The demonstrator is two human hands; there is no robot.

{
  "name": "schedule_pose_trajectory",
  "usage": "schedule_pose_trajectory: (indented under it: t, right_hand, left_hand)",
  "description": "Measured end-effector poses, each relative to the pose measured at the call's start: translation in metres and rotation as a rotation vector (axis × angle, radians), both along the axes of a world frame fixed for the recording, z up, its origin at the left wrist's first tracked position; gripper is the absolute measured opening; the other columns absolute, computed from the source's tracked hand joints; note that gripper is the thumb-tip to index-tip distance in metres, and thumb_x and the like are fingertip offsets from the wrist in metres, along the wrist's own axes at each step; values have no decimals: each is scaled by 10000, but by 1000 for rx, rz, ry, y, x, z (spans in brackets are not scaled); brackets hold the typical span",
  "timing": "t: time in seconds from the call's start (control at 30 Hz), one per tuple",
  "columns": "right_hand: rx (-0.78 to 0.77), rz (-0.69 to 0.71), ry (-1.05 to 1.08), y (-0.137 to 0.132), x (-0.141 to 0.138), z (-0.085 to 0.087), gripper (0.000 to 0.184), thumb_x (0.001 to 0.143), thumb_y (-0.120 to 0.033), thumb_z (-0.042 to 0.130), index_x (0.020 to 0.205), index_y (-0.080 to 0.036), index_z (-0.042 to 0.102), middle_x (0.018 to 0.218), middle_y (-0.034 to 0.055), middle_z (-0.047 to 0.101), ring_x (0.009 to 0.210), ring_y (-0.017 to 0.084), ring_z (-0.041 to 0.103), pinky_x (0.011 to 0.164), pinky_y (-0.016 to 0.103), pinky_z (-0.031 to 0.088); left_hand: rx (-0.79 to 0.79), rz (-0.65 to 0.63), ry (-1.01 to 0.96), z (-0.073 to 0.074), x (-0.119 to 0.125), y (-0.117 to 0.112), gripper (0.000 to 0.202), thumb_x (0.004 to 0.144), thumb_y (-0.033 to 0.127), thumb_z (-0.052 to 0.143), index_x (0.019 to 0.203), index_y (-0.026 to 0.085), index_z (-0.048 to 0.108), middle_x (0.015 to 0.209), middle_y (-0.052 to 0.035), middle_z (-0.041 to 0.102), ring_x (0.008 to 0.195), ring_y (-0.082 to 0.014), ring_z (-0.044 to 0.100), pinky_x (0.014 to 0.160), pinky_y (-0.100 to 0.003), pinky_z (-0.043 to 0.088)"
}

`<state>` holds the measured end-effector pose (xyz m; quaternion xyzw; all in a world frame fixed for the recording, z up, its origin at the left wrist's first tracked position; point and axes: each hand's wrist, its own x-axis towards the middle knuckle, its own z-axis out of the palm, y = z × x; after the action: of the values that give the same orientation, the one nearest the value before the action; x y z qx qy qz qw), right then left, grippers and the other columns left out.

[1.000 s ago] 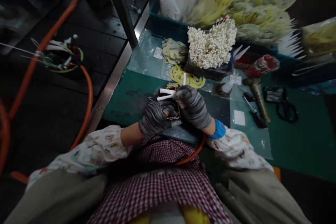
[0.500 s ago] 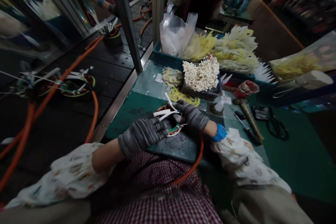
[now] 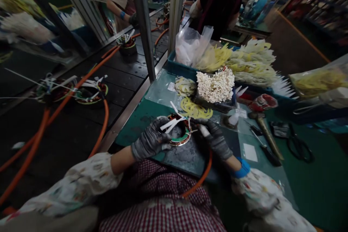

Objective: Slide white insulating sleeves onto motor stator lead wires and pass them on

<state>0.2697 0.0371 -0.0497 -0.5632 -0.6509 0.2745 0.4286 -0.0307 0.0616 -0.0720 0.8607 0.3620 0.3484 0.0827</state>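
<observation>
A motor stator (image 3: pixel 180 140), a ring with copper windings and a green inner band, lies tilted on the dark work surface in front of me. White insulating sleeves (image 3: pixel 172 124) stick up from its left and far sides. My left hand (image 3: pixel 152 137), in a grey knitted glove, grips the ring's left edge with thumb and fingers. Just off its right side is my right hand (image 3: pixel 215 137), gloved alike, with fingers drawn together. Whatever is between those fingers is too small to make out. Short thin lead ends show beside the ring, near the right fingertips.
Beyond the stator are yellow loops (image 3: pixel 196 108) and a box of white-tipped sticks (image 3: pixel 216 85). A hammer (image 3: pixel 268 134), a screwdriver (image 3: pixel 263 145) and scissors (image 3: pixel 299 143) lie right. Orange hoses (image 3: pixel 67 98) and other stators (image 3: pixel 91 92) occupy the left conveyor; co-workers (image 3: pixel 217 3) stand behind.
My right hand has drawn away from the white sleeves to the right of the ring. My left hand has shifted onto the ring's left edge, exposing more of the stator. The camera view has shifted.
</observation>
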Motion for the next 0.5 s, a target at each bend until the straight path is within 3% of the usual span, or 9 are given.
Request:
schedule_pose_trajectory:
  t: [0.13,0.23,0.37,0.5]
  right_hand:
    - [80,-46,-174,40,-11,1,361,1095,-498,576,1176,-247,822,1174,150,847,1086,354,797,1050,590,658]
    - [128,-136,-348,63,-4,23,325,1043,-486,673,1116,-224,852,1240,191,806,1201,411,723,1150,664,548]
    - [179,-370,-841,92,-2,56,227,1026,-389,746,1144,-233,861,1520,195,730,1466,458,568,1244,694,405]
    - [133,-407,-982,122,-19,66,235,1011,-262,694,1171,-221,860,1626,188,691,1524,433,533,1262,660,379]
  left_hand:
    - [70,176,2,-18,20,-10,265,930,338,887,1157,242,788,1381,-148,731,1267,-327,736,1036,-515,697]
    - [213,140,23,-19,21,-9,238,913,414,919,1060,260,814,1386,-134,713,1259,-350,716,1033,-528,680]
    - [277,90,43,-14,17,-3,293,910,491,925,1044,253,818,1419,-147,692,1292,-380,688,1041,-542,659]
    - [303,95,81,-14,19,-2,271,934,478,901,1074,263,815,1407,-146,712,1301,-371,680,1064,-528,642]
